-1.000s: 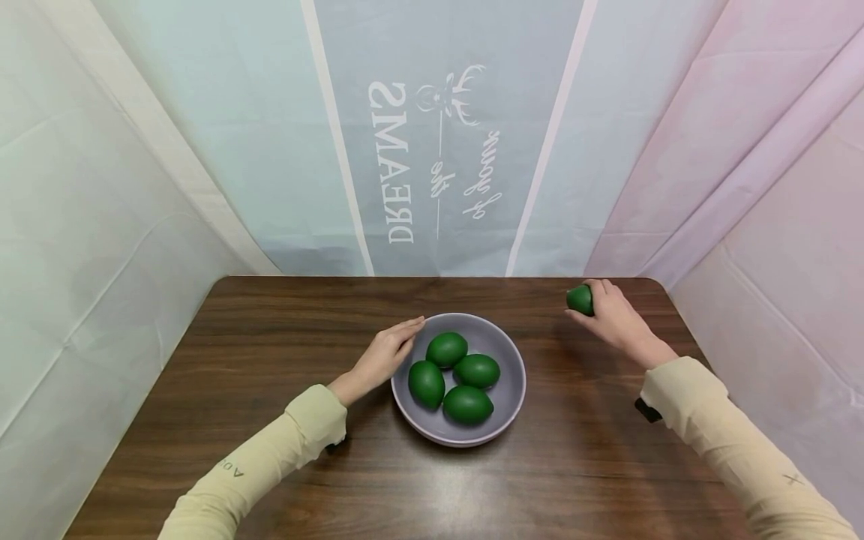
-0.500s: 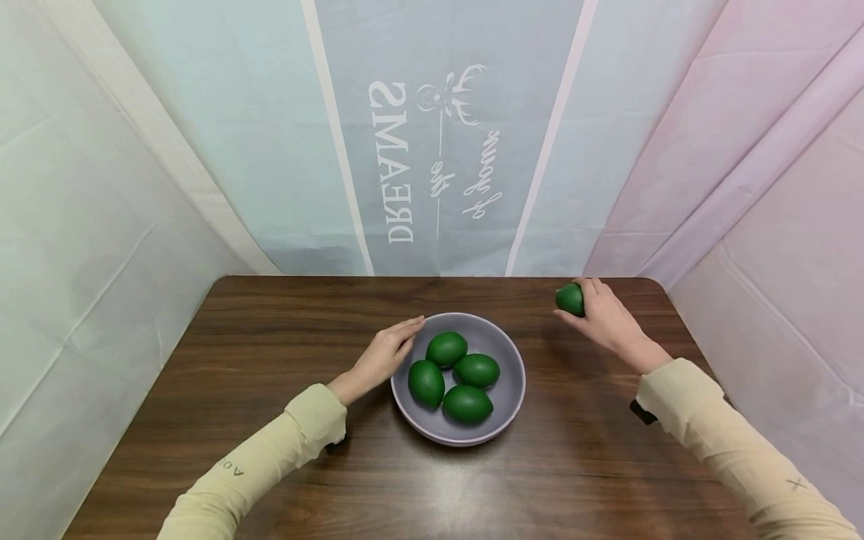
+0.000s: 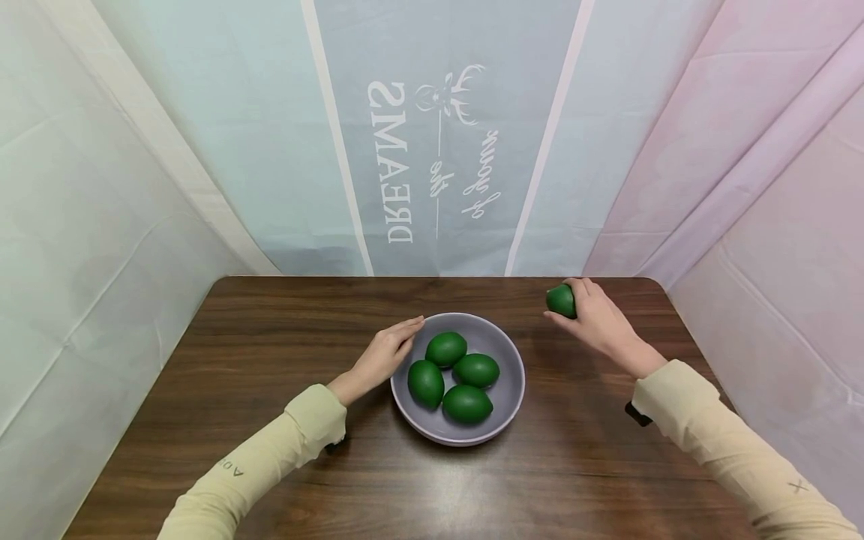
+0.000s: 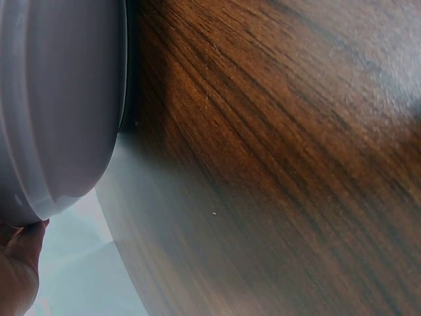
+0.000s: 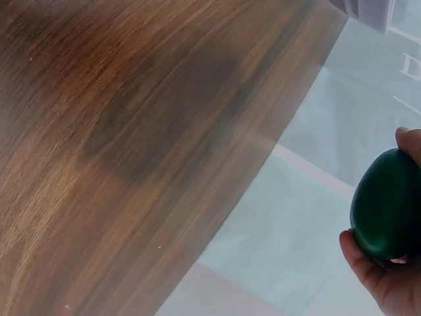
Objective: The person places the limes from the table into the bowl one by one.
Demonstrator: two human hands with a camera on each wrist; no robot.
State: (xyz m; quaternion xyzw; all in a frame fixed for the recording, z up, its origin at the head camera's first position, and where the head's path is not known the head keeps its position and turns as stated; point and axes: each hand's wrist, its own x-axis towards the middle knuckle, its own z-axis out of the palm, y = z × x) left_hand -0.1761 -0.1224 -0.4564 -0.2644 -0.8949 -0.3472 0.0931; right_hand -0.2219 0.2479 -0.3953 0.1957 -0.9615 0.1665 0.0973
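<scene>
My left hand [image 3: 381, 352] rests against the left rim of a grey-purple bowl [image 3: 509, 405], its fingers fairly straight along the edge. A bit of that hand [image 4: 18, 273] shows at the rim in the left wrist view, beside the smooth outer wall of the bowl [image 4: 72, 85]. Inside the bowl lie several dark green limes [image 3: 468, 404]. Right of the bowl, my right hand [image 3: 601, 319] grips another lime [image 3: 560, 301] between thumb and fingers, raised over the back of the table. The right wrist view shows this lime [image 5: 385, 204] held at its sides, with the far end hidden by the frame edge.
The dark wood-grain table [image 3: 270, 322] ends at a pale blue-grey printed cloth [image 3: 432, 255] behind. White cloth walls [image 3: 88, 285] stand at left and right. In the right wrist view a corner of the bowl [image 5: 371, 10] shows at the top.
My right hand has moved a little to the left, toward the bowl, with the lime in its grip. The left hand, the bowl and the limes in it have stayed put.
</scene>
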